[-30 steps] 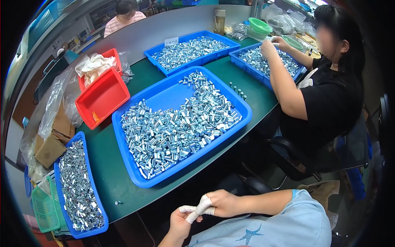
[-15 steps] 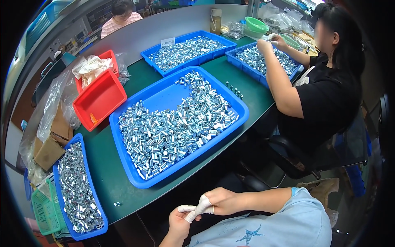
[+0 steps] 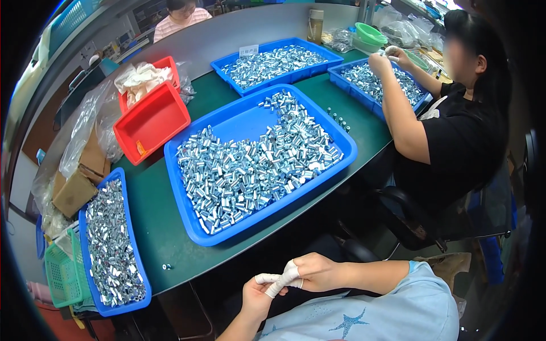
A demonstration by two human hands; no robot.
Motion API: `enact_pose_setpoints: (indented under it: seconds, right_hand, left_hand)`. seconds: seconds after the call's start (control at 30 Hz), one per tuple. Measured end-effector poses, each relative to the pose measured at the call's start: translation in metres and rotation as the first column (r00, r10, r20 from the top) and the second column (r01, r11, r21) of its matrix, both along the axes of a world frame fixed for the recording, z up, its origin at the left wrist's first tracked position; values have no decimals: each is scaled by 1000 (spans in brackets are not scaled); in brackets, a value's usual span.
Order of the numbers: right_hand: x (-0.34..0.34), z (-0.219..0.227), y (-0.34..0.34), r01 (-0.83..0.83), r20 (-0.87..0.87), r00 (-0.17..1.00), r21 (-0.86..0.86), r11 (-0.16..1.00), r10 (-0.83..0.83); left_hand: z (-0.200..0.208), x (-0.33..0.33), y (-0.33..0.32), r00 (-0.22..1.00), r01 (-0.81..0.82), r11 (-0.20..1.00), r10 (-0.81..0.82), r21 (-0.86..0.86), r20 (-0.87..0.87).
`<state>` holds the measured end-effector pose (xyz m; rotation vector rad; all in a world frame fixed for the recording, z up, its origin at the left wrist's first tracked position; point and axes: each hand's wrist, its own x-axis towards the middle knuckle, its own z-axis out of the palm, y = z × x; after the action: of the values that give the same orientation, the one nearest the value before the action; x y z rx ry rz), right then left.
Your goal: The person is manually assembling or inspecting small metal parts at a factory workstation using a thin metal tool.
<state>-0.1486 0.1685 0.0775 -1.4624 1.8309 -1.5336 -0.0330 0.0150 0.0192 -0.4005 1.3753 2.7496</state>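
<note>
Over my lap, before the table's front edge, my two hands meet. White wraps cover several of their fingertips. My left hand [image 3: 257, 296] has its thumb and a finger pressed together, crossing the wrapped fingers of the other hand. My right hand [image 3: 314, 273] comes in from the right, its fingers bent in a pinch against the left ones. Whatever sits between them, if anything, is hidden. Ahead lies a big blue tray [image 3: 200, 237] with a heap of small silvery metal sleeves [image 3: 244, 170]. One loose sleeve [image 3: 166, 266] stands on the green table [image 3: 156, 227].
A narrow blue tray [image 3: 147, 282] of metal parts stands left, by a green basket [image 3: 60, 273] and cardboard box [image 3: 74, 193]. Red bins [image 3: 153, 122] lie behind. Another blue tray [image 3: 219, 68] is at the back. At right, a co-worker [image 3: 466, 125] handles parts over a tray [image 3: 372, 108].
The view has shifted, so the table's contents sit slightly further right and higher. My hands stay together, fingers crossed nearly as before.
</note>
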Motion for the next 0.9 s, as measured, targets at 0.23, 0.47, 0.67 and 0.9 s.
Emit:
enact_pose_setpoints:
  seconds: [0.23, 0.47, 0.67, 0.9]
  right_hand:
    - [5, -4, -2, 32, 7, 999, -49, 998, -32]
    - [-3, 9, -1, 164, 103, 982, -69, 984, -156]
    - [3, 10, 5, 327, 87, 943, -43, 944, -323]
    - [8, 6, 4, 273, -89, 957, -43, 961, -276]
  left_hand:
    - [9, -1, 4, 997, -49, 998, 51, -35, 50]
    - [15, -10, 3, 990, -59, 996, 50, -69, -131]
    - [0, -15, -2, 987, -137, 986, 144, 100, -65]
    - [-5, -9, -1, 992, -91, 970, 109, 226, -68]
